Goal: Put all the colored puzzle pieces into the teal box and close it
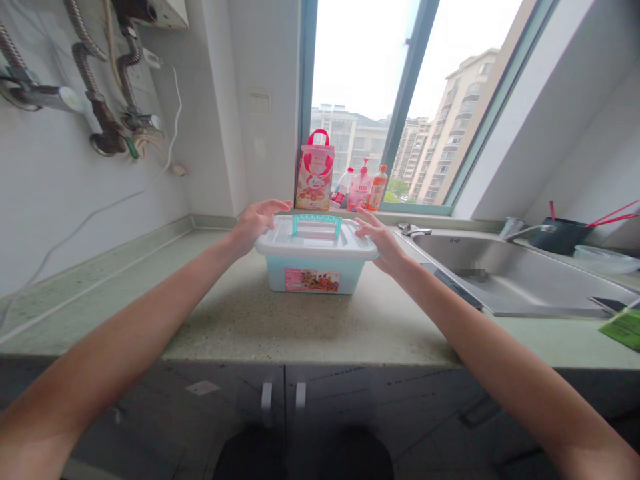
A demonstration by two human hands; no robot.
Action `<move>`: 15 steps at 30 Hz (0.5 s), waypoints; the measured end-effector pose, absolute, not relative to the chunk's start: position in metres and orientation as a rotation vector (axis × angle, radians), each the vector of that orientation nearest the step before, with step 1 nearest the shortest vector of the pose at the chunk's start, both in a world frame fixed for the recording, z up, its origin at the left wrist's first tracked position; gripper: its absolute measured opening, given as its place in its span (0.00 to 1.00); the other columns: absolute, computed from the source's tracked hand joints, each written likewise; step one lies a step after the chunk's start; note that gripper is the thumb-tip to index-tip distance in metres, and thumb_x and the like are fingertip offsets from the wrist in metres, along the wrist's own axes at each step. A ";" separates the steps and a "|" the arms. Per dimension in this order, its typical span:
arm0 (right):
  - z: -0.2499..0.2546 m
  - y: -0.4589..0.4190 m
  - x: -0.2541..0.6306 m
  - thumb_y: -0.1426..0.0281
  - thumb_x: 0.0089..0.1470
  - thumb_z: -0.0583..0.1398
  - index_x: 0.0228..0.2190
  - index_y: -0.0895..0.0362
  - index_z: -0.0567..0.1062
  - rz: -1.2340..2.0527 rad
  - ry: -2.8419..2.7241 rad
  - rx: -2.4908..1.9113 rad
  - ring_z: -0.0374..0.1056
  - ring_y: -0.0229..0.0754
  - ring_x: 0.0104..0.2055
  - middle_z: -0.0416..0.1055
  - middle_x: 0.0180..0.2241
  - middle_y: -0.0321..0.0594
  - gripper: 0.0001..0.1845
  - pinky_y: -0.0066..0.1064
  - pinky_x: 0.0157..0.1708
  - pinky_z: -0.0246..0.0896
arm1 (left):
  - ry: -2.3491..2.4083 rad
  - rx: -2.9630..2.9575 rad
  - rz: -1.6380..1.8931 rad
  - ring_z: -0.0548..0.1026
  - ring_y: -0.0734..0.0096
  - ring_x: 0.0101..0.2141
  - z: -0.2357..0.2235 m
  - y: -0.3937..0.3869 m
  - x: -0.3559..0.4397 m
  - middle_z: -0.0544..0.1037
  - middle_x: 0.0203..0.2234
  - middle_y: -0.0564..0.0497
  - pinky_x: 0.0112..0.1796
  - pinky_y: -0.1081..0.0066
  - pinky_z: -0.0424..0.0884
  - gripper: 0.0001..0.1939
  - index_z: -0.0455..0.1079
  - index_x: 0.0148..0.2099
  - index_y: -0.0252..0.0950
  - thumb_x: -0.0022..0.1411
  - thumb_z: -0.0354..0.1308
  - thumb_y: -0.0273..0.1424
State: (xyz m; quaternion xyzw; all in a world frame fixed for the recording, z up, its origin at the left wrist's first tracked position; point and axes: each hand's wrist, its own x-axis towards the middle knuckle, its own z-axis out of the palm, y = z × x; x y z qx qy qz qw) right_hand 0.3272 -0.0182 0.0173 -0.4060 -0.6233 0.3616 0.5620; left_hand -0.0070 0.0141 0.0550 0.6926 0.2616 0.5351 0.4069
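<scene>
A light-blue plastic storage box (pixel 314 273) with a white lid (pixel 280 237) stands upright on the countertop. The lid is on, and a turquoise handle (pixel 317 219) sticks up from its middle. A pink printed label (pixel 313 280) shows on the box's front. My left hand (pixel 254 223) grips the left end of the box at the lid's edge, with its index finger stretched over the top. At the opposite end my right hand (pixel 383 240) holds the lid's right edge, its fingers partly on top. The undersides of both grips are hidden.
On the windowsill stand a pink package (pixel 316 177), a pink pump bottle (pixel 361 190) and an orange-capped bottle (pixel 378 189). A steel sink (pixel 500 273) lies to the right, and a green packet (pixel 623 328) sits beyond its front corner. A white cable (pixel 95 212) runs down the left wall.
</scene>
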 end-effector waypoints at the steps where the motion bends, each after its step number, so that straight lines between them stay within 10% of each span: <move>1: 0.018 -0.019 0.327 0.67 0.46 0.64 0.71 0.41 0.68 0.851 -1.463 -0.954 0.72 0.63 0.64 0.68 0.69 0.44 0.49 0.53 0.54 0.75 | 0.653 1.740 1.327 0.69 0.41 0.66 0.056 0.012 -0.007 0.82 0.56 0.46 0.66 0.44 0.63 0.23 0.82 0.39 0.37 0.40 0.55 0.24; 15: 0.029 -0.032 0.326 0.73 0.40 0.64 0.69 0.40 0.69 0.858 -1.493 -0.902 0.57 0.63 0.76 0.69 0.69 0.39 0.53 0.66 0.68 0.63 | 0.444 1.632 1.104 0.70 0.32 0.65 0.072 -0.008 -0.020 0.83 0.53 0.40 0.63 0.39 0.65 0.19 0.83 0.44 0.34 0.54 0.59 0.36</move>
